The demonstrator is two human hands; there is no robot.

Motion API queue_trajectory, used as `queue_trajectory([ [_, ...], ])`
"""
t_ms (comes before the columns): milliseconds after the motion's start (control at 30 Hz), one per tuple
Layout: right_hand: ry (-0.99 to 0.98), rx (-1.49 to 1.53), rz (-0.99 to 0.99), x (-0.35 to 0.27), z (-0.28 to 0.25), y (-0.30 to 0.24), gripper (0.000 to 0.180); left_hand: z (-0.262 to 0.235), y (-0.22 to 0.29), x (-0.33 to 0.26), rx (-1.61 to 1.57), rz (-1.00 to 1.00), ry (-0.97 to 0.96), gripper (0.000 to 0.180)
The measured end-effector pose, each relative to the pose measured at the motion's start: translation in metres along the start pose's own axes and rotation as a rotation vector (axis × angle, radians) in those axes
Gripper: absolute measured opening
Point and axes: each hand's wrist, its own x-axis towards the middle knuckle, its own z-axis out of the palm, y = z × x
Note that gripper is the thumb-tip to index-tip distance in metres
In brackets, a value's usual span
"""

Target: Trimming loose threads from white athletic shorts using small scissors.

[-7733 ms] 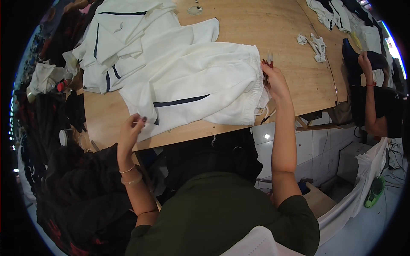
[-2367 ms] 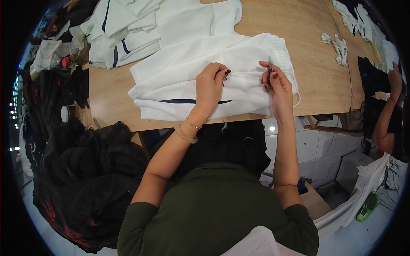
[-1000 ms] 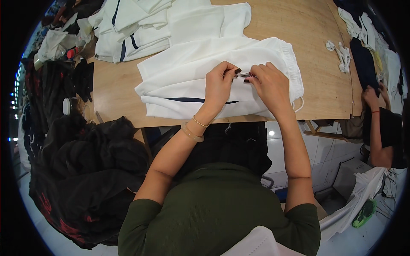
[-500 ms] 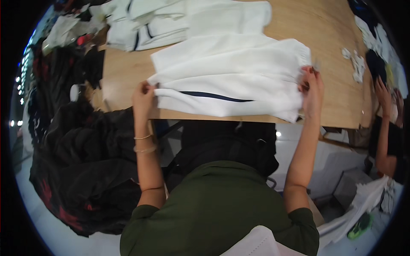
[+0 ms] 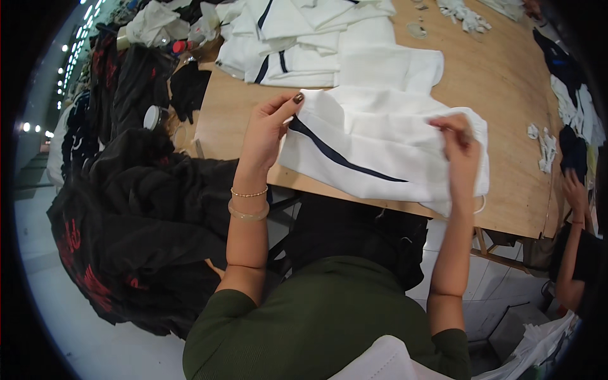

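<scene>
A pair of white shorts (image 5: 373, 136) with a dark navy side stripe (image 5: 335, 154) lies across the wooden table in front of me, its gathered waistband at the right. My left hand (image 5: 269, 130) pinches the left hem between thumb and fingers and lifts that corner slightly. Above the waistband end hovers my right hand (image 5: 459, 149), bent at the fingers and smeared by motion; whether anything is in it I cannot make out. A thin white cord loop (image 5: 481, 204) hangs from the near right corner of the shorts.
More white garments with navy stripes (image 5: 297, 47) are heaped at the far side of the table (image 5: 506, 95). Dark clothing (image 5: 145, 221) bulges at my left, near a round-lidded jar (image 5: 154, 118). White scraps (image 5: 546, 150) lie at the right, near another person's hand (image 5: 575, 190).
My left hand has raised and drawn the left hem inward to the right. My right hand has come off the waistband edge and moved over the cloth. The view has shifted too.
</scene>
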Motion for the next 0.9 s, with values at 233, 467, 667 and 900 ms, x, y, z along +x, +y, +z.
queue_trajectory([
  [233, -0.103, -0.064, -0.108, 0.015, 0.076, -0.042, 0.018, 0.074, 0.02, 0.0, 0.121, 0.08, -0.227, 0.011],
  [467, 0.24, 0.339, 0.266, 0.033, -0.007, -0.028, 0.011, 0.056, 0.011, 0.009, 1.206, 0.19, -0.467, 0.019],
  [667, 0.264, 0.395, 0.252, 0.033, -0.078, -0.024, 0.01, 0.02, -0.015, 0.03, 1.276, 0.67, -0.306, 0.018],
  [900, 0.231, 0.225, 0.175, 0.005, -0.105, -0.016, 0.015, 0.039, -0.019, 0.01, 1.001, 0.356, -0.009, 0.025],
])
